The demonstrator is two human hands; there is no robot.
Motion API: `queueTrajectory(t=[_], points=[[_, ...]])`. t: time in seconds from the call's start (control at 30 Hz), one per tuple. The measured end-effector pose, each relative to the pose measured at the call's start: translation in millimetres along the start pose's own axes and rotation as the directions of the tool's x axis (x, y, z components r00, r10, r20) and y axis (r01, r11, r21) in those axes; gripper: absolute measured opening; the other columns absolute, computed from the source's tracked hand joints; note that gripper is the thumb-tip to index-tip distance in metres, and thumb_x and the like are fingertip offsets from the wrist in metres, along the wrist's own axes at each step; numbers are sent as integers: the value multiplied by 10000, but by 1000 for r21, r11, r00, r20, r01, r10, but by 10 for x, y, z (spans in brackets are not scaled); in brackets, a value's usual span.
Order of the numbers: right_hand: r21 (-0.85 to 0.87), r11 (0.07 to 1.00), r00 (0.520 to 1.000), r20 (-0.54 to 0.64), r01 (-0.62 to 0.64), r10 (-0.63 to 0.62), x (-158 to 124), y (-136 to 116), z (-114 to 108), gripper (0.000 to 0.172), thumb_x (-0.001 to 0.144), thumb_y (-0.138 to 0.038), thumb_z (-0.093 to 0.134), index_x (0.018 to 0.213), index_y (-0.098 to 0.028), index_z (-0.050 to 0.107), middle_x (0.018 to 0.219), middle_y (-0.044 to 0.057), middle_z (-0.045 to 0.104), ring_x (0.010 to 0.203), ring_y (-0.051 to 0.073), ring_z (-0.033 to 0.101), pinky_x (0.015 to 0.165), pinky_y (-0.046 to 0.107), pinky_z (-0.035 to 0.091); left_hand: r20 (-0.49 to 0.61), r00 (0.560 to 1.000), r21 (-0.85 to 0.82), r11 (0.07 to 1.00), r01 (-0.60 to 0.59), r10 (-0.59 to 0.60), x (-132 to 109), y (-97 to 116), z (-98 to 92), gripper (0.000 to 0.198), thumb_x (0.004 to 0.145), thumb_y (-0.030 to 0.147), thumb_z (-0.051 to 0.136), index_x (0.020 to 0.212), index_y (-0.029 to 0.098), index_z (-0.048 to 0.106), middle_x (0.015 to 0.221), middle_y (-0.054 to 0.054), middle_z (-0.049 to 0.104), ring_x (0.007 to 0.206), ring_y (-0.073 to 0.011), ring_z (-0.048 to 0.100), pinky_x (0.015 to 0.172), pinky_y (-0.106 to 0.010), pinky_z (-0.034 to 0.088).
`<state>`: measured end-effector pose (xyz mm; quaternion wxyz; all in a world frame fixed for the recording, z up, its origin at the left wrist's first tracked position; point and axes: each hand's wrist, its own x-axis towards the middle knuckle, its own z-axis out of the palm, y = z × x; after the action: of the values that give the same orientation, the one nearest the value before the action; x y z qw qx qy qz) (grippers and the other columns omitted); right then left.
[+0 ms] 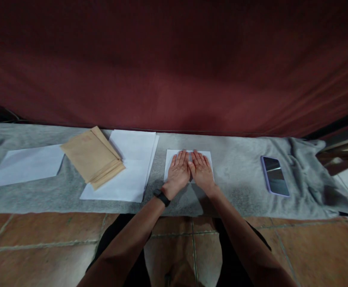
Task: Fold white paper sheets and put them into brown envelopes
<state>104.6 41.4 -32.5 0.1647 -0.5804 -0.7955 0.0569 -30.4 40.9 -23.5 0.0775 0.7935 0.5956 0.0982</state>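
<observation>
My left hand (178, 172) and my right hand (202, 170) lie flat side by side, palms down, on a small folded white sheet of paper (170, 157) in the middle of a grey cloth (236, 175). The fingers of both hands are stretched out and pressed on the paper. A black band (162, 197) sits on my left wrist. Neither hand holds anything.
Left of the hands lies a stack of white sheets (130, 167) with several tan envelopes (91, 156) on top. Another white sheet (24, 164) lies at the far left. A purple phone (274, 175) rests on the cloth at the right. A dark red curtain (174, 63) hangs behind.
</observation>
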Motion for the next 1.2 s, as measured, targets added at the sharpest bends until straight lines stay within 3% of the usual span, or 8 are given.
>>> queueTrajectory(t=[0.17,0.37,0.57,0.7,0.83,0.93,1.07,1.2], points=[[-59,998,999,-26,-32,31,-27,81,19,597,1100,-403,347,1598,-81,413,1658,179,400,1539,305,387,1269,511,271,-41,997,-13,998,66,-67,-22,-139,-49,610,1046,269,315,1614,49,340,1694,-174,326,1602,-262,249,1317,-479,192],[-61,996,989,-137,-59,50,-68,219,74,635,1102,-451,301,1595,-64,406,1618,210,459,1504,338,430,1234,551,299,-60,990,19,991,131,-130,-74,-226,-65,629,1060,334,329,1618,43,329,1694,-186,313,1607,-274,230,1312,-496,189],[-88,992,986,-147,-94,80,-110,307,70,679,1104,-478,278,1575,-8,413,1608,243,458,1494,360,431,1223,552,304,-95,977,58,979,195,-189,-149,-295,-99,639,1064,363,340,1603,20,349,1688,-206,320,1598,-301,255,1302,-486,212],[-82,991,982,-162,-107,93,-154,373,39,706,1102,-499,257,1569,6,414,1591,271,468,1480,374,443,1205,583,320,-122,969,74,971,226,-216,-204,-338,-171,631,1050,343,362,1569,-13,394,1657,-244,369,1570,-335,322,1281,-499,256],[-80,985,973,-185,-153,136,-204,429,-13,709,1099,-503,272,1557,15,428,1594,287,455,1486,386,437,1203,601,323,-111,969,37,973,227,-222,-249,-373,-307,617,1019,292,394,1555,-14,409,1561,-263,509,1472,-356,471,1200,-501,382],[-50,990,981,-153,-131,122,-256,350,-48,683,1098,-476,294,1556,12,429,1612,281,432,1512,376,410,1225,589,309,-102,967,-24,972,234,-235,-262,-396,-400,612,1007,306,428,1536,-2,429,1400,-259,646,1302,-353,612,1106,-480,475],[56,996,997,-9,76,-76,-367,28,-56,664,1082,-480,361,1618,-88,360,1659,202,399,1563,296,345,1274,541,276,-102,942,-168,939,300,-319,-230,-448,-427,647,960,312,536,1547,62,429,1309,-224,682,1170,-334,685,1021,-435,537],[82,981,979,84,177,-184,-453,-267,-62,781,1026,-557,488,1620,-71,342,1677,203,363,1580,307,304,1307,550,204,-41,905,-470,807,357,-424,-150,-537,-362,731,865,252,629,1548,92,423,1244,-201,693,1073,-328,715,945,-450,567]])
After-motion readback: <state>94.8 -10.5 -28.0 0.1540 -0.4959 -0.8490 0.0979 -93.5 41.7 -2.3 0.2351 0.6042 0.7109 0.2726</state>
